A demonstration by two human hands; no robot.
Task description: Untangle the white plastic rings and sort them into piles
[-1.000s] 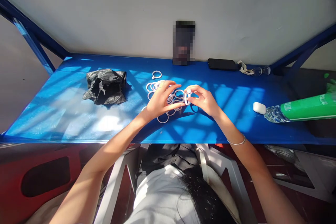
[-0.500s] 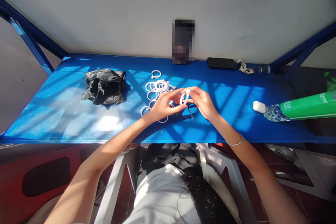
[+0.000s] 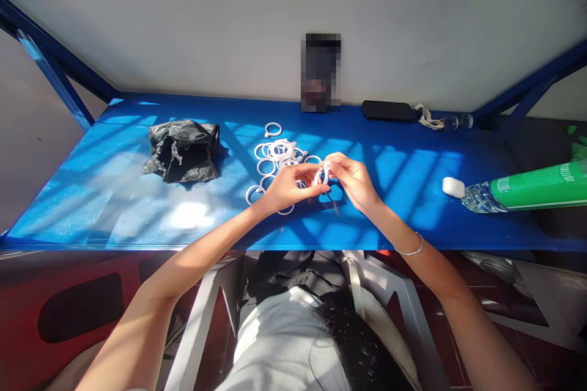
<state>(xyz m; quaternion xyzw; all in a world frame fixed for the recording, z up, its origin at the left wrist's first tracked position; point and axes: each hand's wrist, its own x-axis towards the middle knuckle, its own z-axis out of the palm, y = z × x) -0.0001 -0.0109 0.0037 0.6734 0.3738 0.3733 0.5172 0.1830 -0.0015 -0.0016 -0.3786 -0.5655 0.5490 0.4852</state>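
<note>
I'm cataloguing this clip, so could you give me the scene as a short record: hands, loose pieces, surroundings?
Left hand: holding a white ring, thumb near its bottom
Right hand: pinching the same ring near its top
Loose pieces: white rings piled and scattered around the left hand
Surface: blue table
Left side: black plastic bag, open end toward the person
Right side: bottle with green label

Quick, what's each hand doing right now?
Left hand: closed, holding a white ring between thumb and fingers.
Right hand: closed, fingertips pinching the same ring near its top.
</note>
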